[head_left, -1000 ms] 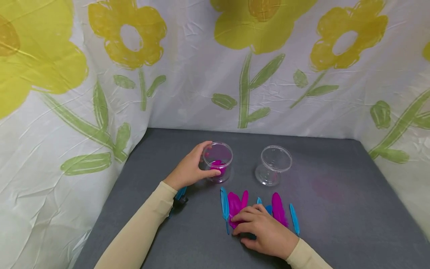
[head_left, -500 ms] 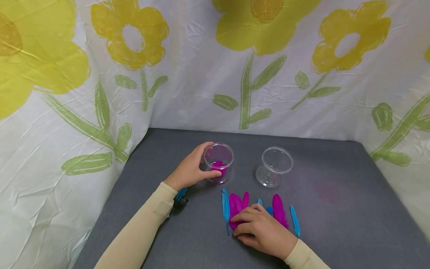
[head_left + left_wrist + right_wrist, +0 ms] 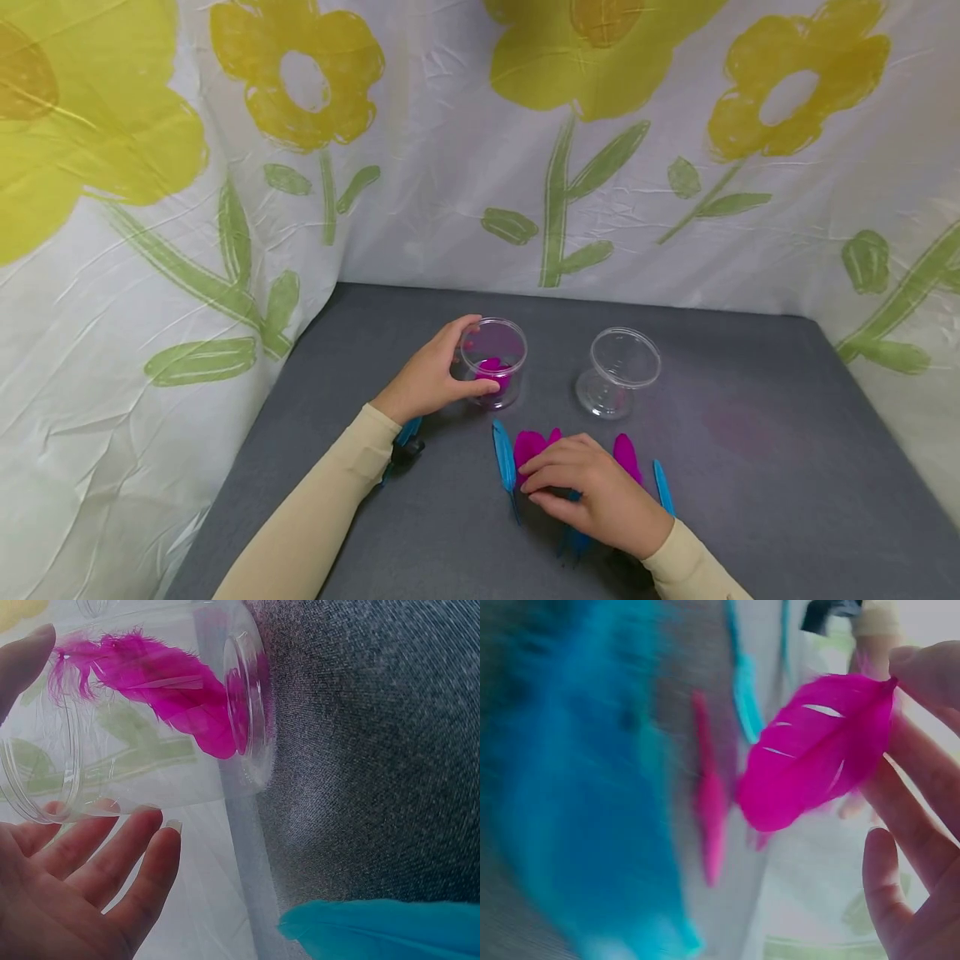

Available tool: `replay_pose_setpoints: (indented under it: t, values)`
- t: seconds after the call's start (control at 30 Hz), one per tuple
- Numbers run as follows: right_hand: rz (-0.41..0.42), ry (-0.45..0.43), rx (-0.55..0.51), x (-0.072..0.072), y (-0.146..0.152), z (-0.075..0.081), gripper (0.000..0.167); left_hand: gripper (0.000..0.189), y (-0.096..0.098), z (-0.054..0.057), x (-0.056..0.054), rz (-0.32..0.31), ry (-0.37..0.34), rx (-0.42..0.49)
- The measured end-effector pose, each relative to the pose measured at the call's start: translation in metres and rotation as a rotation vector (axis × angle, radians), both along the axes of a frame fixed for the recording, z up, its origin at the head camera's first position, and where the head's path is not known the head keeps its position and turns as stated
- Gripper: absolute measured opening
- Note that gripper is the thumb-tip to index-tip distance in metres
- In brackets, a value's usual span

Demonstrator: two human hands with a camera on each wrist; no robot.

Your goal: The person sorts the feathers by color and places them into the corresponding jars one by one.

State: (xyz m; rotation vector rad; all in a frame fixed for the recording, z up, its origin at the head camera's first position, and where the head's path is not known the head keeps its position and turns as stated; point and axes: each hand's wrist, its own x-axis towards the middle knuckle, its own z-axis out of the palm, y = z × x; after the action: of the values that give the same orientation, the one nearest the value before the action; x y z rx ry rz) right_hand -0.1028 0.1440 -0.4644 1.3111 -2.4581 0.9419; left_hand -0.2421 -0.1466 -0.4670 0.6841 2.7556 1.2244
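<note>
A clear plastic cup stands upright on the grey table, gripped by my left hand with the thumb in front and fingers behind. Inside it lies a magenta feather. My right hand is over the row of feathers nearer me. In the right wrist view, its thumb and a finger pinch another magenta feather by the quill end. A blue feather lies left of this hand; a magenta feather and a blue feather lie beyond its right side. More blue shows blurred beneath the palm.
A second clear cup, on a narrow foot, stands to the right of the gripped one. Blue feather parts and a small black object show beside the left wrist. A flower-printed curtain hangs behind the table.
My right hand has lifted slightly off the feathers, with a magenta feather in its pinch, and blue feathers now show under it. The left hand has kept its grip on the cup.
</note>
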Motion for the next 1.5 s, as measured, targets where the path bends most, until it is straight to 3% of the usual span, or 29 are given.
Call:
replay_pose_setpoints:
  t: [0.13, 0.23, 0.47, 0.83, 1.0, 1.23, 1.5]
  values:
    - [0.014, 0.027, -0.045, -0.007, 0.001, 0.012, 0.029, 0.107, -0.001, 0.0, 0.0, -0.001, -0.003, 0.002]
    - [0.011, -0.008, -0.107, -0.01, 0.002, 0.022, 0.027, 0.106, 0.0, 0.0, 0.001, -0.004, -0.005, 0.006]
    - [0.025, -0.04, -0.272, -0.022, 0.0, 0.049, 0.039, 0.107, 0.0, 0.0, 0.0, 0.002, -0.002, 0.017]
    - [0.077, -0.016, -0.36, -0.041, -0.012, 0.079, 0.038, 0.107, -0.001, 0.001, 0.002, -0.009, -0.012, 0.022]
    - [0.094, -0.007, -0.379, -0.049, -0.021, 0.093, 0.041, 0.104, -0.002, -0.001, 0.0, -0.016, 0.003, 0.028]
    - [0.052, -0.043, -0.343, -0.064, -0.039, 0.109, 0.033, 0.105, -0.005, 0.001, 0.001, -0.01, -0.028, 0.038]
    - [0.017, -0.093, -0.327, -0.077, -0.05, 0.11, 0.027, 0.109, -0.003, 0.001, 0.001, -0.012, -0.039, 0.029]
